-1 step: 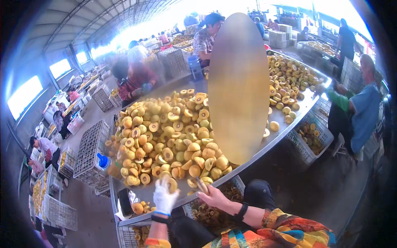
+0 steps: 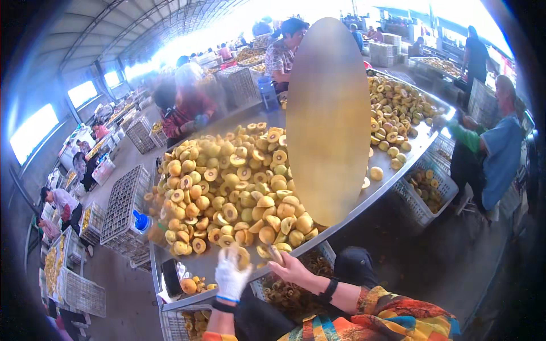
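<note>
A white-gloved left hand (image 2: 232,277) of mine is closed on a halved yellow fruit (image 2: 243,259), peach-like, above the near edge of the metal table (image 2: 256,274). Bare and closed, my right hand (image 2: 293,269) grips a small, slim tool with a brownish handle (image 2: 275,254); its working end is too blurred to make out. The tool points toward the fruit pile, apart from the held half. Just beyond both hands lies a broad heap of halved yellow fruits (image 2: 230,187), several showing dark reddish centres.
Beside my left hand lie a phone (image 2: 170,277) and small fruit pieces (image 2: 196,284). A blue-capped bottle (image 2: 142,221) stands at the table's left edge. Below the table is a crate of dark scraps (image 2: 296,290). A co-worker (image 2: 495,148) sits at the right; a blurred oval hides the middle.
My left hand has shifted slightly toward me and to the right with the fruit half. My right hand has moved a little to the left, still gripping the tool.
</note>
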The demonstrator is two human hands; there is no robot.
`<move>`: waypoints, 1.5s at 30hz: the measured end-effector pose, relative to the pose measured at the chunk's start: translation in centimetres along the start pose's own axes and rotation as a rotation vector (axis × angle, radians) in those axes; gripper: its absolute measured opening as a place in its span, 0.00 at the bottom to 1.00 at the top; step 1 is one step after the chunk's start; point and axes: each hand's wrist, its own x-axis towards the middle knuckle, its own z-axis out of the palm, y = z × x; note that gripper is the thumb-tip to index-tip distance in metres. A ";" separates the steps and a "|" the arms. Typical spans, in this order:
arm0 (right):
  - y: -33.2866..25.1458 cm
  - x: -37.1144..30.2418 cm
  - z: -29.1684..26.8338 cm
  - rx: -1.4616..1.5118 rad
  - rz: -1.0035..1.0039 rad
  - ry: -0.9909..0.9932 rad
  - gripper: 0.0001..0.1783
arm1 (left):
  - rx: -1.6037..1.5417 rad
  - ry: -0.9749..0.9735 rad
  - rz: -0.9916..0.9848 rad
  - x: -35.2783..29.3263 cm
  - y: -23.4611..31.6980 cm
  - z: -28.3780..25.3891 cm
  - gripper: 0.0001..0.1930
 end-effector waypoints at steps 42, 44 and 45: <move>-1.5 -7.3 -0.1 -0.562 -0.076 -0.327 0.14 | -1.306 -0.212 -0.678 -5.6 2.2 4.3 0.19; -1.7 -7.1 0.5 -0.535 0.000 -0.302 0.14 | -1.460 -0.108 -0.707 -5.7 2.3 4.5 0.19; -1.7 -7.0 0.9 -0.522 0.037 -0.287 0.15 | -1.430 0.008 -0.680 -6.0 2.6 4.9 0.18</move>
